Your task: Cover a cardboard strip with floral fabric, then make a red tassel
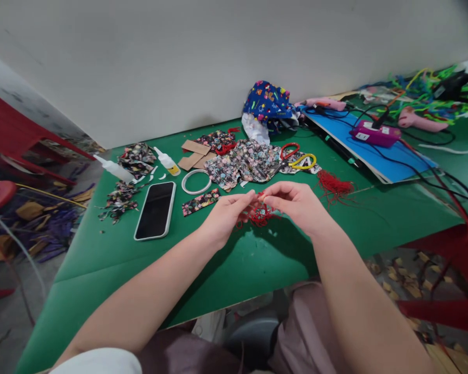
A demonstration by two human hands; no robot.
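My left hand [231,212] and my right hand [292,203] meet over the green table, fingertips pinched close together on red cord [260,215]. The cord hangs in loose loops beneath the fingers; the exact spot each hand grips is partly hidden. Left of the hands lies a flat strip of black floral fabric [200,202]. Just beyond them, scissors [292,157] with one red and one yellow handle rest on a heap of floral fabric [244,162]. A tangle of red thread [334,183] sits to the right of my right hand.
A phone [155,210] lies at left, near a roll of tape [196,182] and two glue bottles [167,161]. Brown card pieces [197,154] sit behind. At right are a blue folder [374,148], a purple power strip [375,133], cables and a pink glue gun [421,119].
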